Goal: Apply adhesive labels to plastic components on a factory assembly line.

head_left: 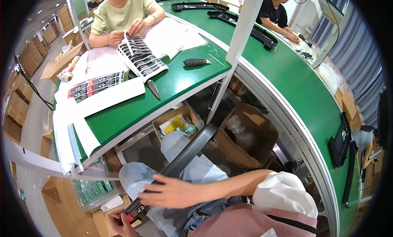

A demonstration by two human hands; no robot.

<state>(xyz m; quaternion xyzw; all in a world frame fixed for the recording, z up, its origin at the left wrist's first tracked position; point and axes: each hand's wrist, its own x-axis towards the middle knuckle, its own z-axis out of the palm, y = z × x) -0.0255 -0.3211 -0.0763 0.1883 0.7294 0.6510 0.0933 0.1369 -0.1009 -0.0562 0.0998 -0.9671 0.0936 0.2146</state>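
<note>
A long dark grey plastic bar (189, 150) lies slantwise across my lap, its far end raised past my knees. My left hand (119, 224) has its fingers closed round the near end, beside a black and red label (132, 214) on the bar. My right hand (170, 192) reaches across from the right. Its fingers are stretched out and spread above or on the bar just past the label; contact cannot be made out. The part of the bar under this hand is hidden.
Left of centre, a green table (176, 87) carries label sheets (141, 57), a pointed metal blade (154, 89) and a black-wrapped tool (196, 62). A co-worker opposite handles a sheet. Cardboard boxes (245, 134) stand below. A curved green conveyor (286, 85) with black parts runs along the right.
</note>
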